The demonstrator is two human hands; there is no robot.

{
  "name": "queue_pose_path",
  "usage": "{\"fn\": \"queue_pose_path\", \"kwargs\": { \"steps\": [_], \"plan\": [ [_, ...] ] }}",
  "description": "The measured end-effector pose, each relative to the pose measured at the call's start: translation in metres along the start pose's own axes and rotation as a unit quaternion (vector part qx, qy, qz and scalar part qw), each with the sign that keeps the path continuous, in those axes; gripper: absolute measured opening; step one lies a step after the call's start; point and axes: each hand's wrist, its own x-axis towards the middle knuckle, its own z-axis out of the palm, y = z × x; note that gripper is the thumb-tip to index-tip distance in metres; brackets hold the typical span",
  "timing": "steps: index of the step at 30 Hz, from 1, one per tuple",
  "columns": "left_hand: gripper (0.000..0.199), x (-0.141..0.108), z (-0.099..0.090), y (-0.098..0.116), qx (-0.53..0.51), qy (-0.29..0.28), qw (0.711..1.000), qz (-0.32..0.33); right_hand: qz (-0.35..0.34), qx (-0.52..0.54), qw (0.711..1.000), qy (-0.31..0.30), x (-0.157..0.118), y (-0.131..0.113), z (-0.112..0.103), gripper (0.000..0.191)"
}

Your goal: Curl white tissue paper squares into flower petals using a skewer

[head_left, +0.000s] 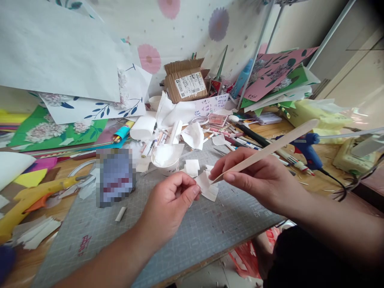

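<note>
My right hand grips a pale wooden craft stick, slanting up to the right, its lower end at a small white paper piece. My left hand is closed in a pinch at the left edge of that paper. Whether the stick presses on the paper I cannot tell. Several other white paper pieces lie just behind on the grey cutting mat. A white paper cup with white stuff in it stands behind my left hand.
A yellow glue gun lies at left, a blue glue gun with its cord at right. Pens, markers and a cardboard box crowd the back. Flower pictures on green card and pink card flank it. A blurred-out object stands left.
</note>
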Motion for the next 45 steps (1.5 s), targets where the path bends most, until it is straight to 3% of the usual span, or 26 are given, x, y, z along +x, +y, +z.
{"fn": "queue_pose_path", "kwargs": {
  "steps": [6, 15, 24, 27, 30, 32, 35, 39, 42, 45],
  "plan": [
    [0.016, 0.0, 0.002, 0.004, -0.011, 0.004, 1.0, -0.004, -0.012, 0.011, 1.0, -0.026, 0.001, -0.002, 0.012, 0.004],
    [0.013, 0.0, 0.001, 0.002, -0.014, -0.004, 1.0, -0.002, 0.006, 0.044, 0.999, -0.017, 0.004, 0.004, 0.013, 0.005],
    [0.016, 0.005, -0.002, -0.007, -0.106, 0.022, 0.993, -0.038, 0.035, 0.126, 0.988, 0.078, 0.013, 0.018, 0.0, 0.01],
    [0.015, 0.007, -0.001, -0.005, -0.126, 0.042, 0.99, -0.05, 0.04, 0.146, 0.976, 0.158, 0.022, 0.012, -0.011, 0.011],
    [0.014, 0.007, 0.0, -0.002, -0.126, 0.041, 0.99, -0.058, 0.004, 0.129, 0.968, 0.216, 0.041, -0.002, -0.016, 0.011],
    [0.013, 0.005, 0.0, 0.0, -0.132, 0.038, 0.989, -0.058, -0.033, 0.057, 0.976, 0.209, 0.056, -0.011, -0.01, 0.01],
    [0.012, 0.004, 0.0, -0.001, -0.161, 0.027, 0.985, -0.047, -0.094, -0.133, 0.975, 0.153, 0.08, -0.016, 0.017, 0.008],
    [0.014, 0.005, 0.0, -0.004, -0.199, 0.022, 0.979, -0.036, -0.083, -0.167, 0.982, 0.039, 0.1, -0.014, 0.052, 0.007],
    [0.014, 0.006, 0.001, -0.007, -0.231, 0.016, 0.972, -0.028, -0.065, -0.152, 0.986, 0.01, 0.1, -0.019, 0.052, 0.008],
    [0.016, 0.006, 0.001, -0.007, -0.261, 0.006, 0.965, -0.02, -0.068, -0.126, 0.99, 0.022, 0.089, -0.025, 0.035, 0.008]
  ]
}}
